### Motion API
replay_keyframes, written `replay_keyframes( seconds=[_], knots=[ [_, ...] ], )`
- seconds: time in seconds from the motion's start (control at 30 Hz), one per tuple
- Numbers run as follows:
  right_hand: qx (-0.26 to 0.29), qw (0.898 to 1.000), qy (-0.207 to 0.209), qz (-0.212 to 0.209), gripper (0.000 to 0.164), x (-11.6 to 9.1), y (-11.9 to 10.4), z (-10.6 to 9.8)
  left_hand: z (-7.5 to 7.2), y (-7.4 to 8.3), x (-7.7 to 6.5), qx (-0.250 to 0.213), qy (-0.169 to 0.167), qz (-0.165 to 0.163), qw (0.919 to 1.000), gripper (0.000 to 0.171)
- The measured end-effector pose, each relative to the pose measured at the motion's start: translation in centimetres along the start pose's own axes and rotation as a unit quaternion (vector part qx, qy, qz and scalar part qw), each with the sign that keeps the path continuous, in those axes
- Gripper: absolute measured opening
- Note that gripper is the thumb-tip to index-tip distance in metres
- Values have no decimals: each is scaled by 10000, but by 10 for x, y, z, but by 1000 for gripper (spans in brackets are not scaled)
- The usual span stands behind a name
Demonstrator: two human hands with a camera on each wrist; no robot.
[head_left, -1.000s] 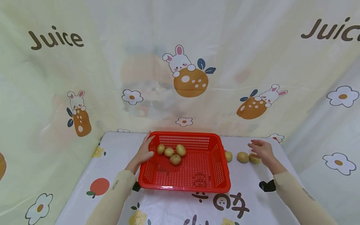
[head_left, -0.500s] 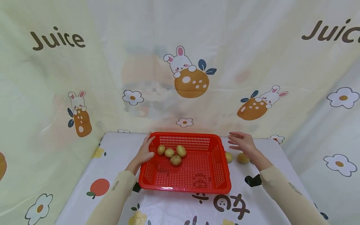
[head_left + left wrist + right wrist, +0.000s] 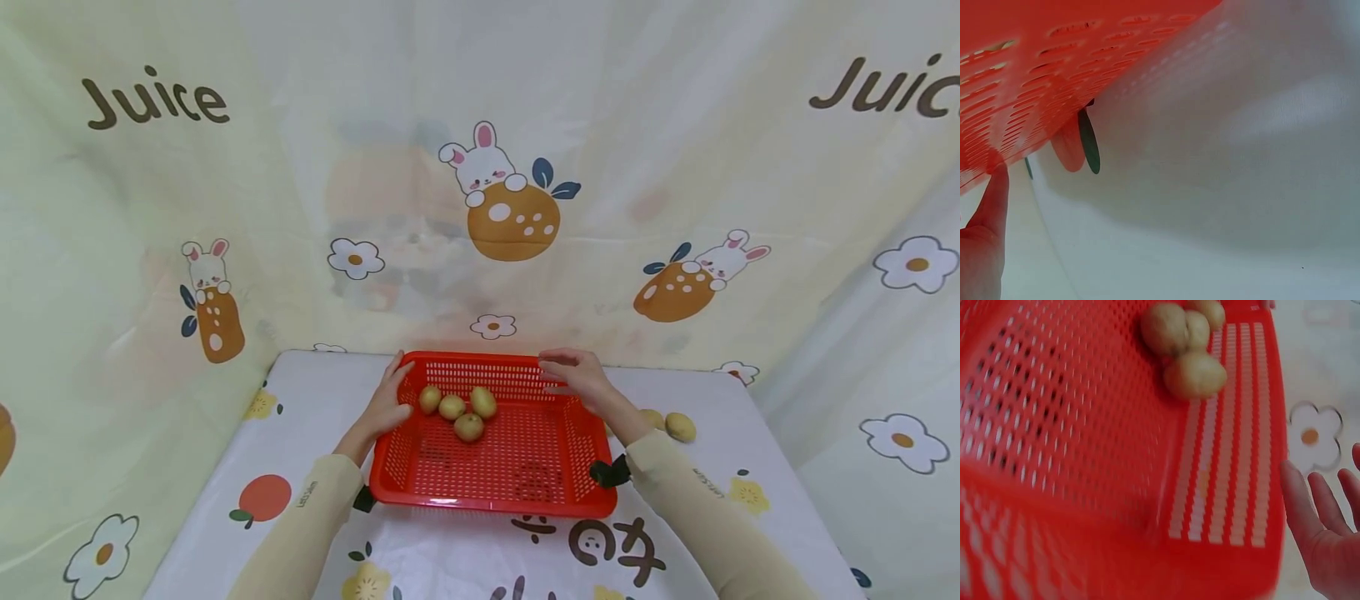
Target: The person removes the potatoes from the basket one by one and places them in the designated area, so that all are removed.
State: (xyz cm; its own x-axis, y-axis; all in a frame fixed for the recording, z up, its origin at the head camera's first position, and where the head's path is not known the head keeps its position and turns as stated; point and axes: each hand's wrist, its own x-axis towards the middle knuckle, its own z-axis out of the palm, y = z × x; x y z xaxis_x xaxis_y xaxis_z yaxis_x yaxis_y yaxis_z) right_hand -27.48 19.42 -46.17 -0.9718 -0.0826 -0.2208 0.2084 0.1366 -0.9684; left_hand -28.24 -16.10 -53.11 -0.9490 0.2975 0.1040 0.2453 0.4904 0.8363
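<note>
A red plastic basket (image 3: 487, 467) with slotted walls stands on the table, and several potatoes (image 3: 469, 427) lie together in its left part. My left hand (image 3: 384, 408) holds the basket's left side, thumb over the rim. In the left wrist view one finger (image 3: 997, 194) touches the outer wall. Over the basket's back right corner is my right hand (image 3: 585, 381), its fingers spread and nothing in it. The right wrist view has this hand (image 3: 1329, 550) at the far rim, with the potatoes (image 3: 1194, 375) inside the basket beyond.
Right of the basket, more potatoes (image 3: 681, 427) lie on the table, partly hidden behind my right forearm. A printed cloth covers the table (image 3: 300, 400), and a patterned curtain (image 3: 600, 283) hangs close behind it.
My right hand has moved left, from above the potatoes on the table to over the basket's right part. The left hand and the potatoes in the basket have stayed put.
</note>
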Motion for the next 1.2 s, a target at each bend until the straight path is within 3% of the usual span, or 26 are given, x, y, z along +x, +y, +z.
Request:
replay_keyframes(
  seconds=[0.3,0.47,0.77,1.07,1.2],
  knots=[
    [-8,9994,-287,173,37,22,16,54,-2,1,0,17,21,19,10000,84],
    [-65,9995,-221,203,36,29,33,73,2,0,0,-29,8,116,9999,83],
    [-656,9975,196,164,32,36,54,93,4,-1,1,9,55,30,10000,83],
    [-717,9958,562,-24,29,36,60,109,1,0,1,-1,64,20,10000,82],
    [-672,9958,624,78,26,36,60,112,1,0,-1,-30,97,72,9999,83]
  ],
)
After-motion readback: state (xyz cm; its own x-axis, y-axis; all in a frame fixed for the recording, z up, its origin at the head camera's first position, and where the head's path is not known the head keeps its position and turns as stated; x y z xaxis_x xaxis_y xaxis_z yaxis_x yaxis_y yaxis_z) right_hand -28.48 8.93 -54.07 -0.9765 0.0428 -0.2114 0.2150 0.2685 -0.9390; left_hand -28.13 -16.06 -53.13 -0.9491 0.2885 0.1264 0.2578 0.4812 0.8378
